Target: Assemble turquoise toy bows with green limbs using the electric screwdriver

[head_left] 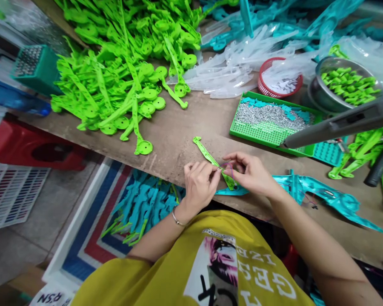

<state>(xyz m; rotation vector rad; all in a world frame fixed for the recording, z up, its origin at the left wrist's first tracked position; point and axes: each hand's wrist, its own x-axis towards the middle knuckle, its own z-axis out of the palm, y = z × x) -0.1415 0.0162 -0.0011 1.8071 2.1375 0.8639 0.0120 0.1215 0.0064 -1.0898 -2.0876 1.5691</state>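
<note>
A long lime-green plastic part (205, 152) with a hooked end lies slantwise at the table's front edge, over a turquoise plastic piece (231, 192). My left hand (199, 182) is closed at its middle, thumb and forefinger pinched over something small that I cannot make out. Beside it my right hand (252, 174) is closed too, with its fingers curled and the thumb against a thin purple wire (230, 166) that loops above the green part. To the right rests a larger turquoise gun-shaped shell (325, 193), with thin wires and a small dark connector on it.
Heaped lime-green parts (115, 85) cover the back left. Behind are clear plastic pieces (230, 70), a red basket (276, 91) and a metal bowl (317, 91). A green tray (242, 127) holds screws; a grey tool (338, 125) juts over it. Turquoise parts fill a crate (91, 238) below.
</note>
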